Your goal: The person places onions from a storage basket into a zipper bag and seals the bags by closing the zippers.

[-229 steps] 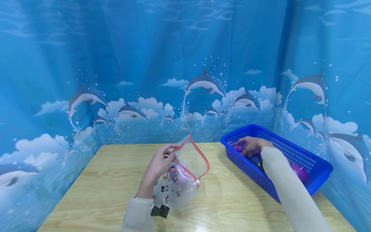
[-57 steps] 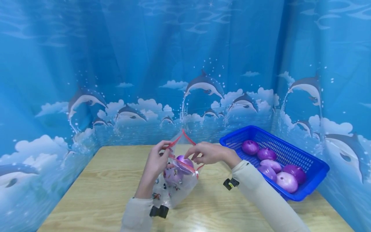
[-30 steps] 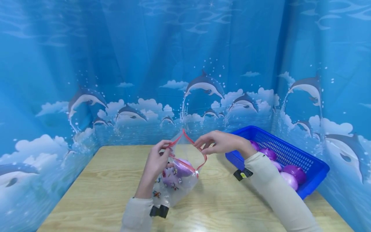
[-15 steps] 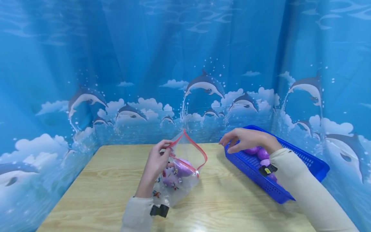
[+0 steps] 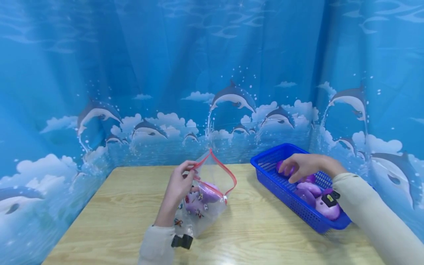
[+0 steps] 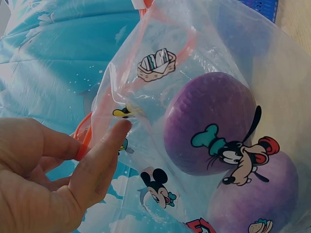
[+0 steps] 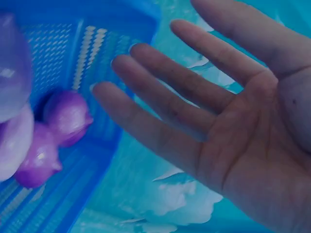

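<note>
My left hand (image 5: 180,184) pinches the red-edged mouth of a clear zip bag (image 5: 215,213) with cartoon prints. The bag's mouth gapes upward. Inside, the left wrist view shows two purple round things, an upper one (image 6: 209,102) and a lower one (image 6: 279,182), behind the plastic. Over the blue basket (image 5: 279,191) hovers my right hand (image 5: 304,166), its fingers spread and holding nothing in the right wrist view. Purple onions (image 7: 65,116) lie in the basket below it, beside paler purple round pieces (image 5: 328,210). My hand and sleeve hide part of the basket's contents.
A wooden table (image 5: 126,221) bears the bag on its left half and the basket toward its right back edge. A blue curtain (image 5: 185,73) printed with dolphins rises behind the table and at both sides.
My right hand has let go of a purple piece inside the bag, come out of its mouth and moved right over the basket. The left hand keeps its pinch on the bag.
</note>
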Tool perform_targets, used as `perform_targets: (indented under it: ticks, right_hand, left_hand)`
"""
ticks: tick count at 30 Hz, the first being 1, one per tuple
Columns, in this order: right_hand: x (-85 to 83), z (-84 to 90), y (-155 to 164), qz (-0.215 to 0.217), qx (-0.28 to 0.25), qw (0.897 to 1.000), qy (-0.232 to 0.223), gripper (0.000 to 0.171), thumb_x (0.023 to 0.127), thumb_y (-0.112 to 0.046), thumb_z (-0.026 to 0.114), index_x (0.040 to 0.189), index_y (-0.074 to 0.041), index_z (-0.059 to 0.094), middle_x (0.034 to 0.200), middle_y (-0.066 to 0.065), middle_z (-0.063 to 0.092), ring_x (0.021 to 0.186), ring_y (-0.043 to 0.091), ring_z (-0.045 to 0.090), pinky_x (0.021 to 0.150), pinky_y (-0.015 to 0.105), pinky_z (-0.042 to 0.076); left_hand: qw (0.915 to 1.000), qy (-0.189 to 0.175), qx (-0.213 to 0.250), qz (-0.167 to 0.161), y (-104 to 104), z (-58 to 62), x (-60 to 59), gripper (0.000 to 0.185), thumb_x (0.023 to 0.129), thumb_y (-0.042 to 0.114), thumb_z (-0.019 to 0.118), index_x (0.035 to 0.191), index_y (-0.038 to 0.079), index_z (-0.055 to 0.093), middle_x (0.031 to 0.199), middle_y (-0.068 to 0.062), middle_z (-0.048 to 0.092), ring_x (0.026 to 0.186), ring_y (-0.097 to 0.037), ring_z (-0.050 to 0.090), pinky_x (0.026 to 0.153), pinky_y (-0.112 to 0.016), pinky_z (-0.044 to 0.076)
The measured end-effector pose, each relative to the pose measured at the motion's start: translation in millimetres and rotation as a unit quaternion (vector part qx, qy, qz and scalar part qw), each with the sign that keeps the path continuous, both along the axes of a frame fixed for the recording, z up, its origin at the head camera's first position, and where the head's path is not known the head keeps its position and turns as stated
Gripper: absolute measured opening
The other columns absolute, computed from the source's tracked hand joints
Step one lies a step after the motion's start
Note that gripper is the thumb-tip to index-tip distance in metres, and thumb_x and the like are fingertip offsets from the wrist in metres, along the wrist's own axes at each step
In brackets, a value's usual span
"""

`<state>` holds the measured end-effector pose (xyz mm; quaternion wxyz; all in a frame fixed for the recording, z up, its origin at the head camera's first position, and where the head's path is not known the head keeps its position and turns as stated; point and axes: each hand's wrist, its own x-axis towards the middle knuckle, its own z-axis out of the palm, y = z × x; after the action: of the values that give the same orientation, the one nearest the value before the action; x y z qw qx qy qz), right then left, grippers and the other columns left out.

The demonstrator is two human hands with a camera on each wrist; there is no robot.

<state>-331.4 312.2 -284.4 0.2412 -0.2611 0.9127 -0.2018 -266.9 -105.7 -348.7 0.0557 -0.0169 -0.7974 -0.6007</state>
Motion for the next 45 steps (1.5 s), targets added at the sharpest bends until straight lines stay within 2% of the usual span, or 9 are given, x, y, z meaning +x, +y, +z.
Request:
perform_targets:
  ticks: [3,7,12,17,25,31,39,45]
  right_hand:
    - [-0.4,-4.1,9.7,-0.029,0.015,0.999,-0.025,0.050,0.089,-0.014,0.078,0.135,-0.002,0.062,0.127,0.021,0.065,0.103,0.024,0.068,0.071,0.039,0.067]
    - [-0.9,-10.9,19.2,-0.054,0.031,0.997,-0.046,0.054,0.087,-0.011,0.078,0.136,0.000,0.060,0.125,0.022,0.065,0.106,0.024,0.067,0.074,0.043,0.068]
    - [-4.0,-23.0,27.6,-0.073,0.049,0.993,-0.078,0.055,0.085,-0.008,0.077,0.136,0.001,0.058,0.124,0.023,0.064,0.106,0.026,0.067,0.075,0.049,0.068]
    - [-7.0,-34.5,30.7,-0.090,0.061,0.989,-0.101,0.054,0.083,-0.007,0.080,0.134,-0.003,0.061,0.123,0.023,0.064,0.111,0.030,0.065,0.078,0.055,0.067]
    - [-7.7,-45.6,24.8,-0.113,0.084,0.985,-0.097,0.050,0.080,-0.003,0.079,0.128,-0.012,0.066,0.121,0.019,0.061,0.108,0.032,0.065,0.076,0.051,0.067]
    - [-8.6,-52.2,21.2,-0.115,0.097,0.983,-0.102,0.060,0.075,0.003,0.074,0.133,-0.010,0.062,0.121,0.020,0.060,0.107,0.031,0.064,0.074,0.050,0.068]
    - [-3.4,-54.5,21.4,-0.133,0.122,0.979,-0.100,0.065,0.074,0.006,0.074,0.135,-0.013,0.062,0.136,0.031,0.050,0.080,0.031,0.074,0.070,0.042,0.068]
    - [-0.8,-54.6,24.3,-0.145,0.114,0.976,-0.113,0.068,0.073,0.008,0.073,0.136,-0.015,0.062,0.134,0.031,0.050,0.078,0.030,0.075,0.070,0.041,0.068]
  left_hand:
    - [1.0000,0.000,-0.001,0.000,-0.1,-0.4,-0.1,0.031,0.109,0.011,0.045,0.135,0.015,0.061,0.123,-0.018,0.059,0.094,-0.026,0.068,0.069,-0.033,0.068]
    - [1.0000,0.000,-0.002,0.001,-0.3,-0.7,-0.1,0.032,0.109,0.011,0.045,0.136,0.015,0.061,0.126,-0.018,0.059,0.095,-0.026,0.068,0.068,-0.033,0.068]
    - [1.0000,0.002,-0.005,0.000,-0.3,-0.9,0.4,0.032,0.109,0.012,0.045,0.137,0.015,0.060,0.128,-0.018,0.058,0.096,-0.027,0.068,0.068,-0.033,0.068]
    - [1.0000,0.006,-0.007,0.000,0.1,-0.8,0.6,0.032,0.109,0.012,0.045,0.137,0.015,0.061,0.129,-0.018,0.058,0.096,-0.027,0.068,0.068,-0.033,0.068]
    - [0.9999,0.007,-0.010,0.004,0.5,-0.9,0.6,0.032,0.109,0.012,0.046,0.137,0.015,0.061,0.128,-0.018,0.058,0.097,-0.027,0.068,0.069,-0.032,0.068]
    - [0.9999,0.007,-0.012,0.003,0.1,-1.1,0.8,0.031,0.109,0.012,0.046,0.136,0.015,0.061,0.125,-0.018,0.059,0.096,-0.026,0.068,0.068,-0.032,0.068]
    - [0.9999,0.004,-0.014,0.005,0.1,-1.0,0.7,0.031,0.109,0.013,0.046,0.136,0.016,0.061,0.125,-0.017,0.059,0.097,-0.027,0.068,0.068,-0.033,0.068]
    - [0.9999,0.003,-0.010,0.003,-0.2,-1.0,0.3,0.031,0.109,0.013,0.046,0.136,0.016,0.061,0.125,-0.017,0.059,0.095,-0.025,0.068,0.068,-0.033,0.068]
